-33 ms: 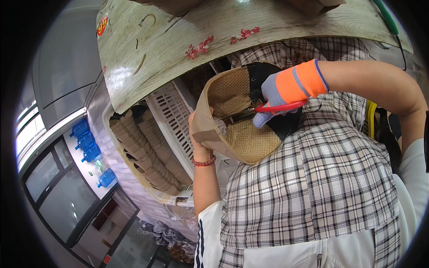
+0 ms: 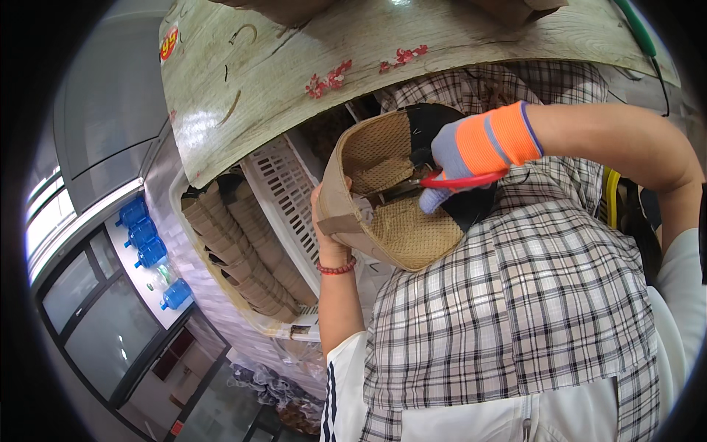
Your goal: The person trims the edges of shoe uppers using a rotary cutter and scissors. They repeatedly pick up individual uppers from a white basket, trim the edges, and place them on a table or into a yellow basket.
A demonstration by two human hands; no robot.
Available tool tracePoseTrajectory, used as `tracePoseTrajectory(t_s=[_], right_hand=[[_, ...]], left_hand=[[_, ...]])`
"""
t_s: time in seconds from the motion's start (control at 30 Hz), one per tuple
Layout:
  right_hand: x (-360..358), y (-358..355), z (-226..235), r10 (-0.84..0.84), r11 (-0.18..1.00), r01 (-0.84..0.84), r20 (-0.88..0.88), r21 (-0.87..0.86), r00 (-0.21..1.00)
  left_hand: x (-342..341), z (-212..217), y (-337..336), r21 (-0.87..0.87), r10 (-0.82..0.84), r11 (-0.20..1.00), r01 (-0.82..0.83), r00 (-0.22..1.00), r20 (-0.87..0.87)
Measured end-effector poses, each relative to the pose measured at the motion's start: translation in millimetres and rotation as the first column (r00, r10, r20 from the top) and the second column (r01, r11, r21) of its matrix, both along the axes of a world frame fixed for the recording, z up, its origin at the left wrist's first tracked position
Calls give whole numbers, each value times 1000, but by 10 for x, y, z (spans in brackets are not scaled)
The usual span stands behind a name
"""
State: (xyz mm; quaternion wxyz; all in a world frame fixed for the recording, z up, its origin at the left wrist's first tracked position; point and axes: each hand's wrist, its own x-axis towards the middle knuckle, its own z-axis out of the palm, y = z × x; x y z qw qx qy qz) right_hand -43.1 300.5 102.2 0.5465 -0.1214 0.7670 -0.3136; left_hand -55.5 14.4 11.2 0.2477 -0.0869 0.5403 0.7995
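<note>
A tan and black stitched piece (image 2: 350,221) with a tan mesh lining, possibly a shoe upper, is held at the edge of my lap, its opening facing up. My left hand (image 2: 322,210), a red bead bracelet at the wrist, grips its left wall; most of the fingers are hidden behind it. Inside the opening, my right hand (image 2: 451,153), in a grey and orange glove, is closed on the red-handled scissors (image 2: 471,181). Their blades point left, next to a loose flap of lining (image 2: 387,175); whether they touch it I cannot tell.
A wood-patterned table (image 2: 280,81) curves across the front, with thread scraps on it. Below it, to the left, a white plastic basket (image 2: 283,188) stands by stacked tan pieces (image 2: 239,247). A green-handled tool (image 2: 637,28) with a dark cord lies at the far right.
My right hand and the scissors have shifted very slightly to the right. The held piece and my left hand have stayed in place.
</note>
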Motion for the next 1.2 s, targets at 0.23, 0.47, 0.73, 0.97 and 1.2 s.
tracePoseTrajectory(t_s=[0.23, 0.47, 0.73, 0.97, 1.2], right_hand=[[360, 228, -176, 19, 999, -16, -92, 31, 996], [520, 461, -537, -160, 979, 176, 146, -102, 976], [401, 603, -835, -70, 884, 235, 384, -404, 921], [242, 477, -888, 32, 850, 227, 477, -475, 878], [146, 612, -682, 11, 861, 187, 385, -473, 923]], left_hand=[[30, -170, -31, 16, 20, 1000, -20, 999, -30], [64, -7, 395, 147, -105, 982, 117, 991, -86], [-78, -43, 227, -39, -144, 989, 141, 983, -113], [-135, -268, 138, -30, -105, 994, 101, 975, -194], [-91, -861, -67, -186, -223, 970, 159, 888, -401]])
